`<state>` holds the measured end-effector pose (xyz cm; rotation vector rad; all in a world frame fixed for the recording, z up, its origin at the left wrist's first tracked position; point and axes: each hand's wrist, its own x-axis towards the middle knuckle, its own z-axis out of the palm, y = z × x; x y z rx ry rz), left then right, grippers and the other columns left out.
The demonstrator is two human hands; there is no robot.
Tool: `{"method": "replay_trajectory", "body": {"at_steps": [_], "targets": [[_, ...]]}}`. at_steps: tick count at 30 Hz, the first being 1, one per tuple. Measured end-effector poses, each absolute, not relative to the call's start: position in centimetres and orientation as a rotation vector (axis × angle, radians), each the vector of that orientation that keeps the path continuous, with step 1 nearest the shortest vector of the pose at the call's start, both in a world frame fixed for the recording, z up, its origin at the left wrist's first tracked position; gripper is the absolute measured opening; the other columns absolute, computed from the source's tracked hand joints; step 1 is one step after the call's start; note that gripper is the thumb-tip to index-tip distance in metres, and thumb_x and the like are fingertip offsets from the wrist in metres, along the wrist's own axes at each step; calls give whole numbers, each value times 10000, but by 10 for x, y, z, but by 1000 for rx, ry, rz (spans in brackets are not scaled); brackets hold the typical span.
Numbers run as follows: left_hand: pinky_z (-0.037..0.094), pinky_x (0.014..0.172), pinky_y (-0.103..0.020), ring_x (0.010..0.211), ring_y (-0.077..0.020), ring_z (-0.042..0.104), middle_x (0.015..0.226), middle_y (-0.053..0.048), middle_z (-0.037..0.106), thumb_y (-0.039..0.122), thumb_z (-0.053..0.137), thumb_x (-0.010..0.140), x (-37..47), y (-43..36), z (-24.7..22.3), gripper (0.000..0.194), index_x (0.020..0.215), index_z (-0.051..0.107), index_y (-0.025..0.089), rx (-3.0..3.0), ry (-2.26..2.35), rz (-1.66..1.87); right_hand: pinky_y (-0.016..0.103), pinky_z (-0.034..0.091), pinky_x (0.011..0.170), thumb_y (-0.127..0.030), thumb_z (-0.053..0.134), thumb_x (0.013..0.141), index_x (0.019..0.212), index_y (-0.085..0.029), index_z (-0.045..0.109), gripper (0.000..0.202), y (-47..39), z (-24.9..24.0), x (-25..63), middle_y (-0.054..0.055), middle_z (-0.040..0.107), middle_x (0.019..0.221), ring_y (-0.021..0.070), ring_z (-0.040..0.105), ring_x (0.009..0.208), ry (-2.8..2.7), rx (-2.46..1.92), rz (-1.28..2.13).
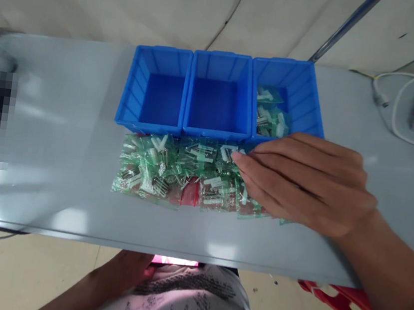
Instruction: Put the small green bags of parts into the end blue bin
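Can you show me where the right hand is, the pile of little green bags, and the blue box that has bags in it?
right hand (302, 179): head view, back of hand.
bags (160, 169): head view, middle of pile.
right bin (305, 94): head view, right wall.

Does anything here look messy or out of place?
Mostly tidy. The small green packets lie in a loose overlapping heap on the table, not in the blue bins; only the right bin holds a few. The right hand rests on the heap.

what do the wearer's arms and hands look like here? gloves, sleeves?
Both bare: no gloves, rings or watch visible on the right hand; its forearm shows no sleeve. The left hand and forearm are bare too. A white top with a black print covers the torso.
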<state>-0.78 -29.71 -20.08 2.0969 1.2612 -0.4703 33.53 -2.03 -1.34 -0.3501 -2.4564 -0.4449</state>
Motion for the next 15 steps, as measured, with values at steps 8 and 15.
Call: {"method": "replay_trajectory", "body": {"at_steps": [8, 15], "targets": [[637, 898, -384, 1012, -189, 691, 1177, -79, 683, 428, 678, 1018, -25, -290, -203, 358, 1244, 643, 152, 1878, 1248, -617, 330, 642, 719, -240, 705, 915, 1021, -413, 782, 217, -20, -12, 333, -73, 771, 812, 168, 716, 816, -2517, -506, -483], [636, 923, -402, 1028, -196, 696, 1174, -81, 687, 433, 650, 1034, -29, -283, -211, 358, 1255, 642, 152, 1872, 1222, -531, 334, 641, 707, -174, 739, 884, 1053, -257, 753, 190, -18, -17, 332, 1, 753, 803, 178, 694, 813, -2424, -385, -484]]}}
